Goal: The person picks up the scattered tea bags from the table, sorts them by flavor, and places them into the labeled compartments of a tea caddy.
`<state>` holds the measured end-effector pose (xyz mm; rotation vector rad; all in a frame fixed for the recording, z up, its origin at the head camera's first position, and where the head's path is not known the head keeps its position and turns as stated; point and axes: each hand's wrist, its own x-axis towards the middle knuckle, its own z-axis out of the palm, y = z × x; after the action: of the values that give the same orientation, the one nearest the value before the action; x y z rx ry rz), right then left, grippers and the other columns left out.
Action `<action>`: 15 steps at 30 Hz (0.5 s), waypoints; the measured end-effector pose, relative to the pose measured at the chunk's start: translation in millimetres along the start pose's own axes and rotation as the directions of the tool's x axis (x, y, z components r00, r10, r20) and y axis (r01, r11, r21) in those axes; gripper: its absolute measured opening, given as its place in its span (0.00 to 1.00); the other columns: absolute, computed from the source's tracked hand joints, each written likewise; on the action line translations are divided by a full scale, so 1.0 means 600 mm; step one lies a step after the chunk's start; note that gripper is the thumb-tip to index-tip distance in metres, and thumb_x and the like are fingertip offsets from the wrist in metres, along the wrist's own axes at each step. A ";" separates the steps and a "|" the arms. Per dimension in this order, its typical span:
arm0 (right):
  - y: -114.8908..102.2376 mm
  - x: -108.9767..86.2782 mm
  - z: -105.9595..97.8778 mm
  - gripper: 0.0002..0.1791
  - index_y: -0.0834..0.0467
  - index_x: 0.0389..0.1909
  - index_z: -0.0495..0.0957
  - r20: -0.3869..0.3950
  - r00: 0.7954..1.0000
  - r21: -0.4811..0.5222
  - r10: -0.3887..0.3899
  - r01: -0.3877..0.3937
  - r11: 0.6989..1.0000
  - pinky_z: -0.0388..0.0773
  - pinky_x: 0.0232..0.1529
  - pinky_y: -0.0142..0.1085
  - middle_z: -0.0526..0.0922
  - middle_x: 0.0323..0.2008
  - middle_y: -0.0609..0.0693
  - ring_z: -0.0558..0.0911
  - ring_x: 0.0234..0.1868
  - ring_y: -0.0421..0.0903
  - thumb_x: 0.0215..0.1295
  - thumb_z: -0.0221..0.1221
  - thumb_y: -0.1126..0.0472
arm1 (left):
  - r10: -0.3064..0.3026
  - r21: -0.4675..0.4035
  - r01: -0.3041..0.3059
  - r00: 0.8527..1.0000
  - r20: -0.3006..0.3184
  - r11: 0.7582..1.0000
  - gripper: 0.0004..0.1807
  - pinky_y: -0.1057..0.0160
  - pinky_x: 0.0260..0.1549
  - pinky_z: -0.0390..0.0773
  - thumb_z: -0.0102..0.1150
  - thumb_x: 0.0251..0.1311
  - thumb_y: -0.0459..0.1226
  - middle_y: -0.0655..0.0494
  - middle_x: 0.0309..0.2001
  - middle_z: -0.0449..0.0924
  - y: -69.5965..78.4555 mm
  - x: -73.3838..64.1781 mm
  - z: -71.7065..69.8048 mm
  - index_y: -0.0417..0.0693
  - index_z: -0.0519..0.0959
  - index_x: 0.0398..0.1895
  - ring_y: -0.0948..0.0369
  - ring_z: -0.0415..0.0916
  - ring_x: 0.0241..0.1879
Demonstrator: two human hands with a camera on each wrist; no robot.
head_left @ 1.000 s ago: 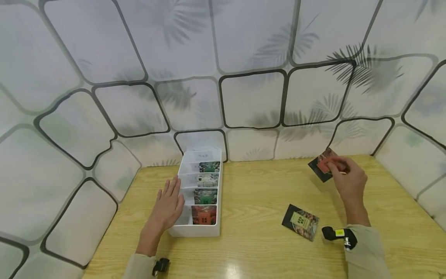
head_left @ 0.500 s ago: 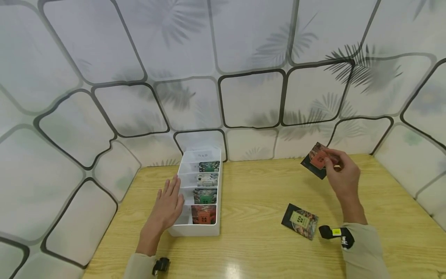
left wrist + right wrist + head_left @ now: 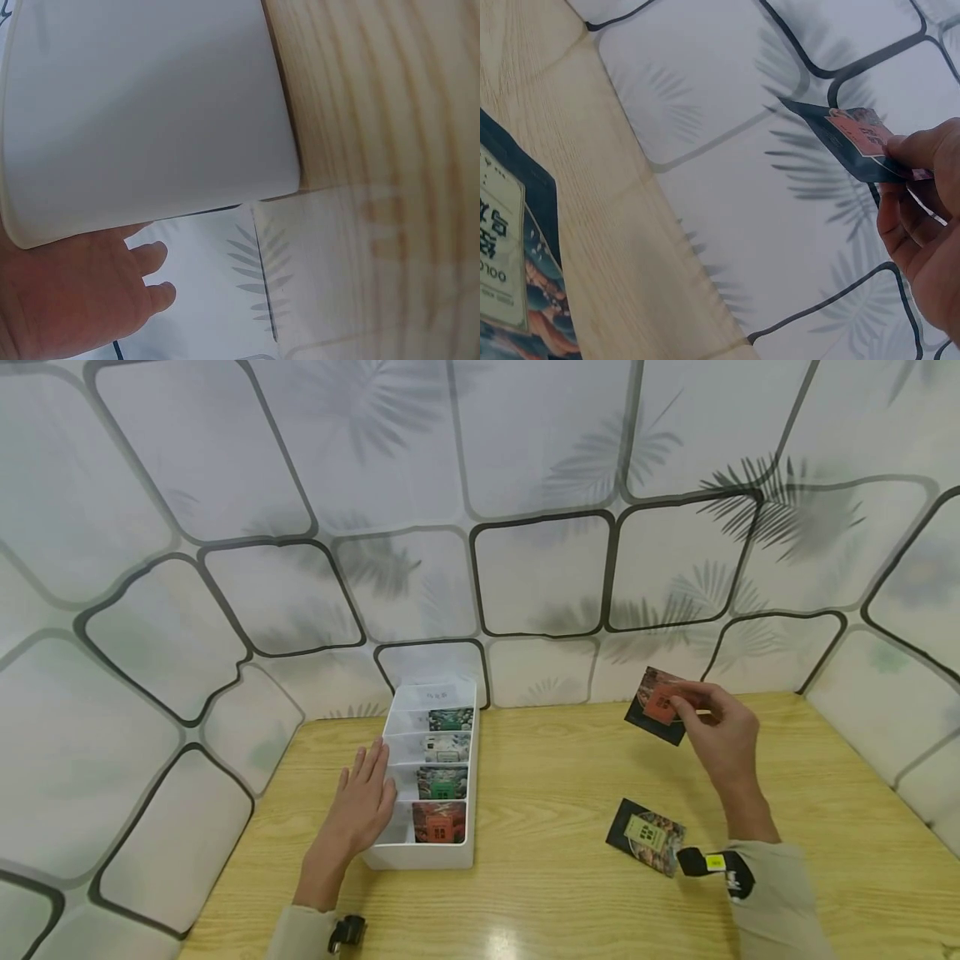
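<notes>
My right hand (image 3: 723, 735) pinches a dark sachet with a red label (image 3: 654, 706) between thumb and fingers, above the table on the right. In the right wrist view that sachet (image 3: 855, 139) is tilted, its near edge under the thumb. On the left, my left hand (image 3: 358, 802) lies with straight fingers against the left side of a white divided box (image 3: 420, 857). The box's compartments hold upright sachets: a red one (image 3: 438, 823) in front, then a green one (image 3: 442, 783), a pale one (image 3: 447, 747) and a dark green one (image 3: 451, 719) behind.
A dark sachet with a yellow-green label (image 3: 647, 837) lies flat on the wooden table (image 3: 540, 893), nearer than the right hand. A patterned wall covering (image 3: 547, 577) rises along the table's back and sides.
My right hand has moved left with the red-label sachet, after lifting it a little. The left hand and the box have stayed where they were.
</notes>
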<state>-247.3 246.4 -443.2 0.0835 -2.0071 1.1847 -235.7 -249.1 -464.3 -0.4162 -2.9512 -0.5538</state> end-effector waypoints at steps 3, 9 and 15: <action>-0.009 0.000 0.003 0.11 0.64 0.51 0.86 0.024 1.000 0.004 -0.006 0.006 1.000 0.74 0.37 0.17 0.87 0.41 0.62 0.79 0.39 0.25 0.70 0.65 0.66 | 0.003 0.001 -0.003 1.000 -0.004 1.000 0.32 0.30 0.72 0.42 0.34 0.81 0.40 0.40 0.82 0.43 0.000 0.001 0.000 0.33 0.49 0.81 0.37 0.39 0.79; -0.018 -0.003 0.006 0.13 0.62 0.54 0.85 0.106 0.994 0.002 0.005 -0.006 1.000 0.74 0.36 0.17 0.87 0.43 0.61 0.79 0.40 0.25 0.72 0.63 0.64 | 0.005 -0.002 -0.005 1.000 -0.005 1.000 0.32 0.30 0.72 0.42 0.35 0.81 0.39 0.40 0.82 0.43 0.000 0.001 0.001 0.33 0.49 0.81 0.37 0.39 0.79; -0.022 -0.006 0.014 0.16 0.61 0.59 0.83 0.210 0.977 0.014 -0.026 0.023 1.000 0.74 0.38 0.17 0.86 0.47 0.60 0.78 0.43 0.22 0.72 0.62 0.66 | 0.001 -0.004 -0.001 1.000 -0.003 1.000 0.32 0.30 0.72 0.42 0.35 0.81 0.39 0.39 0.82 0.43 0.000 0.000 0.001 0.33 0.49 0.81 0.37 0.39 0.79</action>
<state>-244.3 231.2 -438.0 0.2477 -2.1752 1.2144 -235.8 -248.8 -464.8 -0.4167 -2.9470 -0.5592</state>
